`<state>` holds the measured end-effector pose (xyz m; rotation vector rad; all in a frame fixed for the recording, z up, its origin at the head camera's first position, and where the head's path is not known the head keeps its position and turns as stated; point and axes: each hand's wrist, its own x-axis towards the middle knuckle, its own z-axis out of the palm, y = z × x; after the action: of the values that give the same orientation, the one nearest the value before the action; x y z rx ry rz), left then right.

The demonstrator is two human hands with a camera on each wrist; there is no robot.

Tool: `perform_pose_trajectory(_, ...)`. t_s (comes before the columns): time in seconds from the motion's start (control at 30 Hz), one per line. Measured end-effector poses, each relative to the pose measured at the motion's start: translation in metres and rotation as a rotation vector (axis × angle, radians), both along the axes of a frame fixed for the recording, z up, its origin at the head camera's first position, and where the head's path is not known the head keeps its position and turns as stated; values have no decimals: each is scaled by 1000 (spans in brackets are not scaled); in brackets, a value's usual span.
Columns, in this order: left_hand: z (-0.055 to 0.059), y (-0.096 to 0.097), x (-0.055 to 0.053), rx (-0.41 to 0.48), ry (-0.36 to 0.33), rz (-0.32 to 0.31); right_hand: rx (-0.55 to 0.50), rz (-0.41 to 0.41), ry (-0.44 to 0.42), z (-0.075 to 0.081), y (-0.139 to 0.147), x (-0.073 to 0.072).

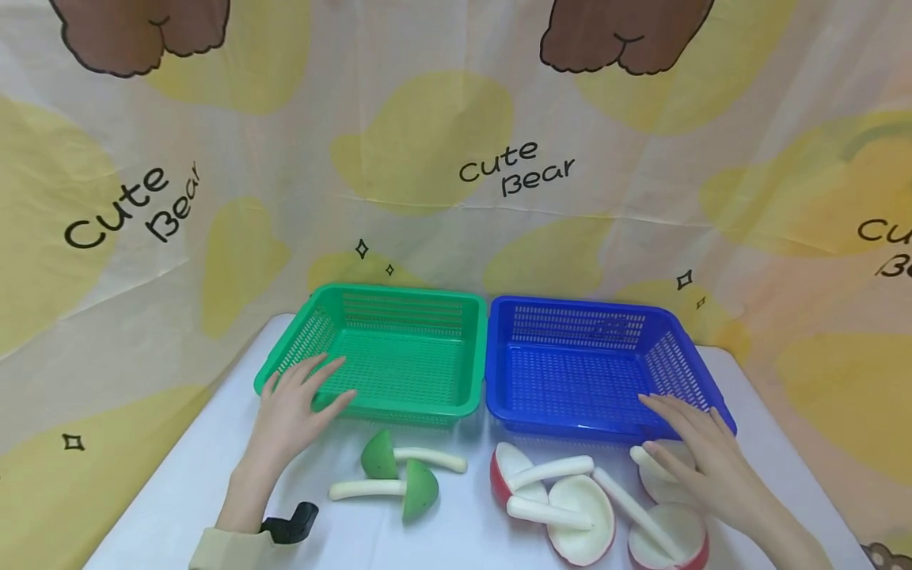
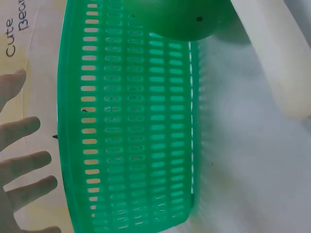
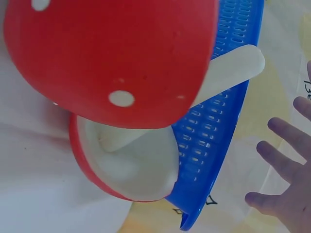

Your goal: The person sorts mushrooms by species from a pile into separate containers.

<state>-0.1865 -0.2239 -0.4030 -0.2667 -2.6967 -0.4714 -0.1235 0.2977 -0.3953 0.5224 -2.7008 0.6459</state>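
My left hand (image 1: pixel 295 408), fingers spread, hovers by the front left corner of the green basket (image 1: pixel 466 408). Its fingers also show spread in the left wrist view. Two toy mushrooms with green caps (image 1: pixel 420 491) and pale stems lie in front of that basket. On the other side, my right hand (image 1: pixel 701 455) is held with straight fingers over the front right corner of the blue basket (image 1: pixel 499 396). Beneath and beside it lie several toy mushrooms with red caps (image 1: pixel 670 534), white undersides upward; the hand partly hides one. Neither hand holds anything.
Both baskets stand side by side at the back of a white table (image 1: pixel 178 491). Behind them hangs a patterned cloth (image 1: pixel 427 158) with bear prints and lettering. A black band with a block (image 1: pixel 295 522) sits at the left wrist.
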Motion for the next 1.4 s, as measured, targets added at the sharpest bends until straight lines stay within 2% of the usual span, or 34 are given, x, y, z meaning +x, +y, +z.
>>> perform_pose_trajectory(0.2, -6, -3, 3, 33, 16, 9, -22, 2, 12, -3, 0, 7)
perform_pose_trajectory(0.43, -14, -9, 7, 48, 73, 17, -39, -12, 94, -10, 1, 16)
perform_pose_trajectory(0.7, -21, -15, 11, 106, 157, -5, -85, -42, 43, -17, 2, 25)
perform_pose_trajectory(0.87, -27, -18, 10, 139, 184, -11, -68, -26, 93, -22, 4, 26)
perform_pose_trajectory(1.03, -33, -19, 8, 145, 205, -6, -67, -14, 77, -28, 4, 28)
perform_pose_trajectory(1.23, -36, -19, 5, 151, 230, -7, -77, 11, 105, -35, 6, 26)
perform_pose_trajectory(1.4, -37, -19, 3, 158, 233, -6, -93, -33, 79, -40, 5, 26)
